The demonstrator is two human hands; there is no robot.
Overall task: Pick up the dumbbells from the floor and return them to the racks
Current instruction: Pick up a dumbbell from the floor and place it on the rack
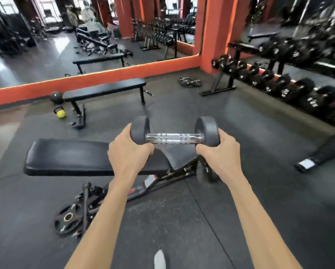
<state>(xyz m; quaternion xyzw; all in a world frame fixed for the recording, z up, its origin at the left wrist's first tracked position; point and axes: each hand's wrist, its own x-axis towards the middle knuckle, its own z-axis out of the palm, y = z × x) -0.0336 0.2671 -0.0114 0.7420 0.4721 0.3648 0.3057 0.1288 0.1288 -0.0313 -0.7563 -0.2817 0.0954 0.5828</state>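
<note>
Commercial gym, free-weights area. Evidence: black rubber floor [182, 220], long dumbbell rack [290, 90] along right wall, flat benches [104, 88], yellow kettlebell [60, 113], weight plates [68, 218] on floor, big wall mirror [65, 45] with orange trim.

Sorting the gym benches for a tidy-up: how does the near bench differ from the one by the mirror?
The near bench has a thick pad split into seat and back sections on a hinged frame; the far bench is one thin flat pad on plain legs. The near bench lies partly behind the hands; the far bench stands in full view beside a yellow kettlebell. Both are black and on the floor.
</note>
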